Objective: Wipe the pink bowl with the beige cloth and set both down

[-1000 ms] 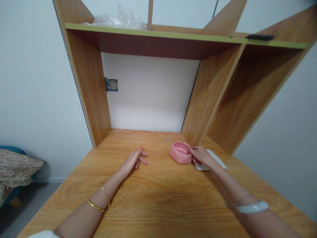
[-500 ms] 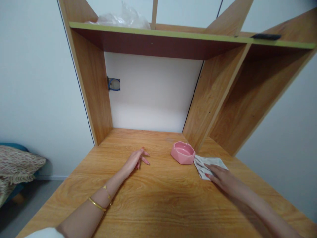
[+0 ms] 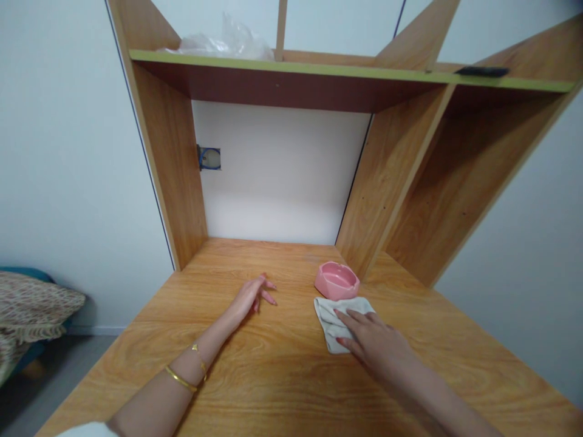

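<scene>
Under my right hand [image 3: 376, 340] a pale grey cleaning cloth [image 3: 330, 325] lies partly folded on the wooden desk [image 3: 273, 376]. The fingers of that hand are stretched out and press flat on the cloth. Just behind the cloth stands a pink faceted ashtray [image 3: 337, 282], close to or touching its far edge. My left hand [image 3: 252, 295] rests on the desk to the left of the ashtray, fingers loosely apart, holding nothing.
Wooden side panels and an upper shelf [image 3: 282, 65] frame the back of the desk. On the shelf lie a clear plastic bag [image 3: 228, 42] and a dark flat object [image 3: 483, 71]. An open socket box [image 3: 210, 158] shows in the back wall. A fringed woven cover [image 3: 36, 303] is at far left.
My right hand has slid the cloth leftward and nearer to me, from the right of the ashtray to in front of it. My left hand and the ashtray have stayed in place.
</scene>
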### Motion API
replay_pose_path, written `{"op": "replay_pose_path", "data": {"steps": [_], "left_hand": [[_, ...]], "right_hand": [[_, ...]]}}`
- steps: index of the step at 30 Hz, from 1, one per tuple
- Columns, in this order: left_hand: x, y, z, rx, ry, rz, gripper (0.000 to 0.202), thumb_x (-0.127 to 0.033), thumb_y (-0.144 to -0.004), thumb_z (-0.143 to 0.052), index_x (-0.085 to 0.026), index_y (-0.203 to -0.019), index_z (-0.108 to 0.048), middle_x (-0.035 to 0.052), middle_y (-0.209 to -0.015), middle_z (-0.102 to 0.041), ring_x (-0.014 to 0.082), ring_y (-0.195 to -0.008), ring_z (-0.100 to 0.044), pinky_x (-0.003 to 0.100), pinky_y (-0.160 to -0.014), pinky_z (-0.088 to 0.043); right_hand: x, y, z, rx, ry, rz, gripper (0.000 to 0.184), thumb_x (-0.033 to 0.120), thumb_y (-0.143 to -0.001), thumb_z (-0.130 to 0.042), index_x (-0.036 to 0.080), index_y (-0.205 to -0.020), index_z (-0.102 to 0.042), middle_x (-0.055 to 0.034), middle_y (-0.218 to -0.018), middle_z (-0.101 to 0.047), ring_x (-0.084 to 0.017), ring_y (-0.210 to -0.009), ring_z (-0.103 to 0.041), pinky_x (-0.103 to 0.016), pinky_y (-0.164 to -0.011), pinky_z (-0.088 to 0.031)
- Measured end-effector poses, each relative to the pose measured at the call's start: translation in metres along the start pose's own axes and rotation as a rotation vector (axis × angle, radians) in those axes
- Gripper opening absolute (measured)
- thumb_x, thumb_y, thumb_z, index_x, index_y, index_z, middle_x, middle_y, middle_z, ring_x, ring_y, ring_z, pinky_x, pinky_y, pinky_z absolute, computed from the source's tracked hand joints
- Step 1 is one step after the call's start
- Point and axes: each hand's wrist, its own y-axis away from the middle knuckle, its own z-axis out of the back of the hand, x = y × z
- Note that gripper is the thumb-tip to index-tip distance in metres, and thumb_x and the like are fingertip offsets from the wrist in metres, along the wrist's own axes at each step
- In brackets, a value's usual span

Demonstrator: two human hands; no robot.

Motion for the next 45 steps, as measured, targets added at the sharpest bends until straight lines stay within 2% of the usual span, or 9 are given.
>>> {"op": "replay_pose_path", "data": {"steps": [4, 9, 14, 21, 27, 29, 31, 36, 45], "left_hand": [[0.000, 0.001, 0.000, -0.004, 0.012, -0.002, 0.056, -0.061, -0.076, -0.035, -0.012, -0.082, -0.059, 0.0069, -0.057, -0.064, 0.0036, -0.024, -0.031, 0.019, -0.031, -0.015], [0.000, 0.002, 0.002, 0.009, 0.028, -0.009, 0.056, -0.061, -0.077, -0.033, -0.012, -0.082, -0.060, 0.0072, -0.058, -0.064, 0.0031, -0.024, -0.030, 0.019, -0.031, -0.016], [0.003, 0.002, 0.003, 0.012, 0.036, -0.007, 0.056, -0.060, -0.079, -0.032, -0.011, -0.083, -0.059, 0.0069, -0.058, -0.064, 0.0029, -0.024, -0.030, 0.018, -0.030, -0.015], [0.003, 0.002, 0.003, 0.019, 0.039, 0.000, 0.056, -0.060, -0.080, -0.030, -0.011, -0.083, -0.059, 0.0070, -0.059, -0.064, 0.0022, -0.023, -0.030, 0.017, -0.030, -0.016], [0.002, 0.002, 0.003, 0.026, 0.038, 0.006, 0.055, -0.059, -0.080, -0.030, -0.011, -0.084, -0.059, 0.0067, -0.060, -0.064, 0.0025, -0.023, -0.031, 0.018, -0.030, -0.018], [0.002, 0.001, 0.004, 0.027, 0.036, 0.013, 0.055, -0.059, -0.080, -0.030, -0.012, -0.083, -0.059, 0.0070, -0.060, -0.064, 0.0026, -0.023, -0.031, 0.018, -0.030, -0.017], [0.001, 0.000, 0.004, 0.027, 0.033, 0.023, 0.055, -0.059, -0.080, -0.031, -0.011, -0.081, -0.058, 0.0072, -0.059, -0.064, 0.0028, -0.023, -0.031, 0.018, -0.030, -0.016], [-0.001, 0.002, 0.002, 0.011, 0.029, -0.002, 0.053, -0.057, -0.081, -0.032, -0.011, -0.080, -0.059, 0.0076, -0.059, -0.065, 0.0022, -0.024, -0.030, 0.018, -0.031, -0.015], [-0.003, 0.003, 0.002, 0.013, 0.024, 0.009, 0.054, -0.057, -0.080, -0.032, -0.011, -0.080, -0.059, 0.0073, -0.058, -0.064, 0.0024, -0.024, -0.031, 0.018, -0.031, -0.016]], "right_hand": [[0.026, -0.016, 0.015, -0.095, 0.075, 0.048, 0.037, 0.041, -0.080, -0.048, 0.019, -0.107, -0.060, -0.0137, -0.111, -0.059, -0.032, -0.103, -0.049, -0.045, -0.082, -0.038], [0.049, -0.041, 0.007, -0.172, 0.020, 0.257, 0.049, 0.044, -0.081, -0.046, 0.017, -0.122, -0.048, -0.0111, -0.127, -0.047, -0.031, -0.118, -0.036, -0.050, -0.099, -0.019], [0.037, -0.054, -0.005, -0.116, 0.049, 0.235, 0.049, 0.043, -0.083, -0.045, 0.016, -0.123, -0.047, -0.0119, -0.128, -0.046, -0.031, -0.123, -0.029, -0.053, -0.099, -0.015], [0.017, -0.055, -0.016, -0.187, 0.037, 0.232, 0.039, 0.036, -0.086, -0.039, 0.016, -0.117, -0.052, -0.0126, -0.125, -0.049, -0.027, -0.122, -0.034, -0.056, -0.100, -0.010], [-0.001, -0.051, 0.002, -0.312, -0.253, 0.261, 0.039, 0.036, -0.087, -0.033, 0.017, -0.114, -0.053, -0.0103, -0.119, -0.055, -0.024, -0.116, -0.042, -0.046, -0.098, -0.026], [-0.011, -0.044, 0.014, -0.367, -0.347, 0.230, 0.034, 0.032, -0.087, -0.031, 0.018, -0.102, -0.059, -0.0097, -0.107, -0.061, -0.022, -0.103, -0.051, -0.040, -0.090, -0.035], [-0.020, -0.035, 0.022, -0.304, -0.391, 0.219, 0.029, 0.031, -0.085, -0.035, 0.019, -0.086, -0.061, -0.0081, -0.090, -0.065, -0.020, -0.087, -0.057, -0.034, -0.079, -0.042], [-0.029, -0.009, 0.014, -0.102, -0.280, 0.207, 0.009, 0.028, -0.074, -0.054, 0.020, -0.073, -0.058, -0.0044, -0.075, -0.061, -0.019, -0.073, -0.055, -0.029, -0.065, -0.041], [-0.016, 0.000, 0.001, -0.224, -0.167, 0.313, 0.013, 0.019, -0.080, -0.045, 0.019, -0.083, -0.057, -0.0075, -0.082, -0.059, -0.022, -0.080, -0.051, -0.034, -0.071, -0.040]]}}
